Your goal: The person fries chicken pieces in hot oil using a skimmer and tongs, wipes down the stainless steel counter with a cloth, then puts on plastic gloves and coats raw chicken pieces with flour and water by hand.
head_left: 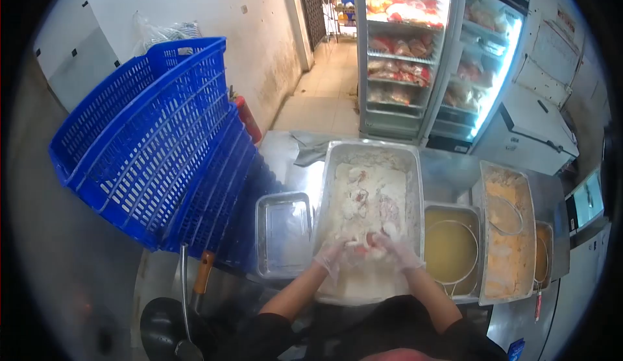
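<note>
A deep metal tray (pixel 326 186) of white flour lies right in front of me. Both my hands are in its near half, in clear plastic gloves dusted white. My left hand (pixel 329 257) and my right hand (pixel 400 252) face each other, fingers curled around floured, reddish pieces of raw meat (pixel 361 251). Flour and the fingers partly hide these pieces, so their exact cut is unclear. Farther up the tray, more flour-coated pieces (pixel 358 199) rest on the flour.
Left of the flour stands a shallow metal tray (pixel 283 231). To the right are a pan of yellowish liquid (pixel 448 251) with a wire basket, and a tray of orange-brown coating (pixel 506 257). Stacked blue crates (pixel 156 147) rise at left. Lit fridges (pixel 399 69) stand behind.
</note>
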A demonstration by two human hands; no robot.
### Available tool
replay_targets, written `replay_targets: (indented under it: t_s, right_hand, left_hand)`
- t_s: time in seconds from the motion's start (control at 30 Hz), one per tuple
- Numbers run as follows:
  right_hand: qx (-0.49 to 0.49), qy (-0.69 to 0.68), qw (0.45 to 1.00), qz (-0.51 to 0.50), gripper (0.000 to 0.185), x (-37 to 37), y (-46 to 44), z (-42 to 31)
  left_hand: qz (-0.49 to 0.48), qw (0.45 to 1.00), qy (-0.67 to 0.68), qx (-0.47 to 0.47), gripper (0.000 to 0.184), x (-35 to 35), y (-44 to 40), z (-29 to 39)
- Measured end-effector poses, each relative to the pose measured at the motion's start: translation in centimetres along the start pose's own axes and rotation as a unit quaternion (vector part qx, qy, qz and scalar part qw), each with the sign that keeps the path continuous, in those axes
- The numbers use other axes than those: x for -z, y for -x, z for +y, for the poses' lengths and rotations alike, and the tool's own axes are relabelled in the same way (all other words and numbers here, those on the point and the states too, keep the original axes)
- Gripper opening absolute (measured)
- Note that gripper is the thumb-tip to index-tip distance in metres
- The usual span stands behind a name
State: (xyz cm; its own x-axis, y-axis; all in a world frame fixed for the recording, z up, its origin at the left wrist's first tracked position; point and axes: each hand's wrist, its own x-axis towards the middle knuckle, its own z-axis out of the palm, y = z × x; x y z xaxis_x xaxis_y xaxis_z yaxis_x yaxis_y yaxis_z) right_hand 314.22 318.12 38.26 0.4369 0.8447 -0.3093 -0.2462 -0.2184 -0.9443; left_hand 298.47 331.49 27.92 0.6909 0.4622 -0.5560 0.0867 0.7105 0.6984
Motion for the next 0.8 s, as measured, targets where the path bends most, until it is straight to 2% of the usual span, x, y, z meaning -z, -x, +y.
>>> replay_targets:
  t_s: [0.03, 0.07, 0.13, 0.17, 0.2, 0.23, 0.3, 0.33, 0.37, 0.4, 0.43, 0.47, 0.5, 0.53, 0.57, 0.6, 0.63, 0.67, 0.7, 0.73, 0.77, 0.8]
  right_hand:
    - [0.018, -0.052, 0.998, -0.001, 0.039, -0.8, 0.7, -1.7]
    - [0.029, -0.105, 0.994, 0.003, 0.038, -1.3, 1.0, -2.9]
    - [0.181, 0.054, 0.982, -0.001, 0.038, 0.9, -1.6, 1.6]
    - [0.045, 0.302, 0.95, -0.062, 0.042, 1.8, -1.9, -0.3]
    - [-0.136, 0.5, 0.84, -0.163, 0.047, 2.2, 1.5, 1.6]
    - [-0.158, 0.49, 0.84, -0.171, 0.047, 2.0, 1.5, 3.4]
    - [-0.189, 0.639, 0.719, -0.197, 0.064, 0.6, 2.3, 7.7]
    - [-0.201, 0.632, 0.72, -0.204, 0.064, -0.2, 3.5, 7.8]
    - [-0.201, 0.635, 0.73, -0.156, 0.067, -0.8, 3.9, 7.0]
    - [-0.2, 0.636, 0.737, -0.11, 0.071, -1.2, 4.1, 6.7]
    - [-0.203, 0.631, 0.74, -0.114, 0.071, -1.2, 3.9, 7.1]
    - [-0.197, 0.612, 0.746, -0.174, 0.069, -0.9, 3.2, 7.6]
    - [-0.189, 0.591, 0.75, -0.23, 0.067, -0.7, 2.6, 8.0]
    - [-0.191, 0.589, 0.751, -0.23, 0.067, -0.6, 2.2, 8.6]
    - [-0.201, 0.553, 0.78, -0.215, 0.065, -0.6, 1.9, 9.4]
    - [-0.212, 0.515, 0.806, -0.201, 0.063, -0.6, 1.6, 10.4]
    - [-0.214, 0.516, 0.804, -0.202, 0.063, -0.4, 0.9, 12.4]
    - [-0.24, 0.349, 0.898, -0.117, 0.062, 0.0, -0.3, 14.8]
    - [-0.256, 0.163, 0.953, -0.025, 0.061, -0.3, -1.2, 14.7]
    - [-0.258, 0.164, 0.952, -0.024, 0.061, 0.1, -1.9, 14.6]
    - [-0.255, 0.085, 0.963, 0.03, 0.059, -0.4, -2.0, 11.5]
    - [-0.249, 0.004, 0.965, 0.084, 0.056, -0.7, -2.0, 8.3]
  left_hand:
    - [0.0, 0.998, -0.001, -0.07, 0.048, 0.1, 0.5, 0.0]
    - [0.007, 0.995, -0.022, -0.099, 0.051, 0.2, 0.6, 0.0]
    - [0.062, 0.983, -0.153, -0.079, 0.056, 0.6, 0.5, -0.4]
    - [0.09, 0.963, -0.25, -0.034, 0.059, 1.1, 0.9, -1.5]
    - [0.113, 0.932, -0.337, 0.062, 0.062, 1.4, 3.4, -4.7]
    - [0.123, 0.906, -0.391, 0.101, 0.064, 1.3, 4.0, -5.4]
    - [0.122, 0.883, -0.418, 0.175, 0.071, -0.5, 6.2, -4.2]
    - [0.127, 0.859, -0.445, 0.22, 0.077, -1.1, 6.9, -3.7]
    - [0.127, 0.857, -0.447, 0.224, 0.077, -0.8, 6.3, -4.3]
    - [0.143, 0.879, -0.392, 0.232, 0.074, -0.4, 5.7, -5.0]
    - [0.16, 0.897, -0.335, 0.24, 0.071, -0.2, 5.4, -6.0]
    - [0.162, 0.894, -0.337, 0.246, 0.071, -1.4, 5.8, -5.5]
    - [0.167, 0.928, -0.195, 0.27, 0.066, -3.6, 6.3, -4.0]
    - [0.167, 0.942, -0.047, 0.287, 0.061, -5.2, 6.1, -3.3]
    - [0.167, 0.941, -0.047, 0.29, 0.061, -5.3, 5.1, -3.9]
    - [0.107, 0.969, -0.008, 0.223, 0.055, -5.2, 4.0, -4.6]
    - [0.047, 0.987, 0.034, 0.153, 0.05, -5.2, 2.8, -5.1]
    - [0.047, 0.987, 0.037, 0.151, 0.05, -5.7, 1.5, -4.6]
    - [0.105, 0.988, 0.039, 0.11, 0.049, -6.3, 0.3, -3.7]
    - [0.162, 0.983, 0.042, 0.071, 0.048, -6.8, -0.3, -3.2]
    - [0.162, 0.983, 0.045, 0.076, 0.048, -7.2, 0.0, -2.7]
    - [0.166, 0.985, -0.019, 0.043, 0.049, -7.6, 0.7, -1.4]
